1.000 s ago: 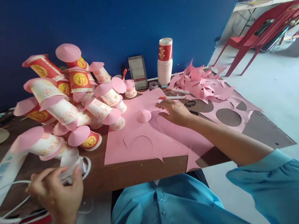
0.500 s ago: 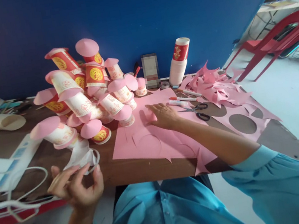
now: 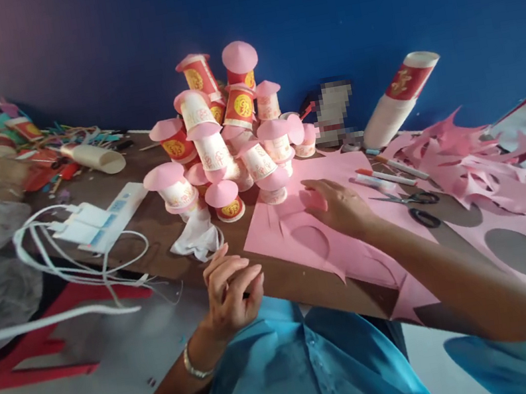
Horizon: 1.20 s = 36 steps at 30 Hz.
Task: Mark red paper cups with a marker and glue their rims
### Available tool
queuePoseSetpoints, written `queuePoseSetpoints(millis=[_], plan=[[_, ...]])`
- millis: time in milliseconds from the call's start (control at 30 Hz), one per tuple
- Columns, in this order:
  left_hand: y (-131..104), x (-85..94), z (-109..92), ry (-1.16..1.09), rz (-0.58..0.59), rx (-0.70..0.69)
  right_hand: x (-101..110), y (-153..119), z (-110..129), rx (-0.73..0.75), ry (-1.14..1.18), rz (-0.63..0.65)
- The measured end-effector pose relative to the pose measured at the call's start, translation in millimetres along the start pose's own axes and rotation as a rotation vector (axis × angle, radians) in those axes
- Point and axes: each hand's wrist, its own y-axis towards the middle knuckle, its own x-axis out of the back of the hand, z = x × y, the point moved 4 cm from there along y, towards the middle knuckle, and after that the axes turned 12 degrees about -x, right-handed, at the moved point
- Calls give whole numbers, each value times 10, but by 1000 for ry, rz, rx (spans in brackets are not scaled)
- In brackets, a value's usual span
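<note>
My right hand (image 3: pixel 343 207) reaches over a large pink paper sheet (image 3: pixel 291 219), its thumb and fingers around a small curled piece of pink paper (image 3: pixel 314 199). The piece's far side is hidden by the hand. My left hand (image 3: pixel 233 289) is raised in front of the table edge, fingers apart and slightly bent, holding nothing. Just beyond it lies a crumpled white face mask (image 3: pixel 196 236). Behind are stacked paper cups (image 3: pixel 212 151), white and red, with pink cone tops. Black-handled scissors (image 3: pixel 418 201) and several pens (image 3: pixel 385 176) lie right of my right hand.
A white power strip (image 3: pixel 119 214) with tangled cables (image 3: pixel 40 254) is on the left. Another person's arm (image 3: pixel 2 177) rests at the far left near scattered craft scraps. Pink offcuts (image 3: pixel 468 156) spread on the right. A tilted cup stack (image 3: pixel 401 100) stands by the blue wall.
The view has turned left, bringing the other person's arm into sight. My left hand has shifted right, away from the cables toward my body. My right hand stays on the pink paper.
</note>
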Motion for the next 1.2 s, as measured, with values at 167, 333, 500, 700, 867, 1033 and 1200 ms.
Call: queuePoseSetpoints(millis=[167,333,500,700,867,1033,1200], plan=[[-61,42,14,-1,15,29,-197,-226,814,349,112,64],[-95,93,26,23,48,46,-604,-139,1368,436,71,184],[-171,197,95,46,47,73,-588,-158,1354,454,114,163],[-167,143,152,-7,43,8,-13,-324,775,427,54,29],[181,-253,122,-216,249,-59,402,-290,-174,89,-161,43],[494,-682,61,-298,473,-167,538,-465,-770,-107,-221,41],[500,-937,36,-360,629,-192,538,-776,-857,-125,-192,51]])
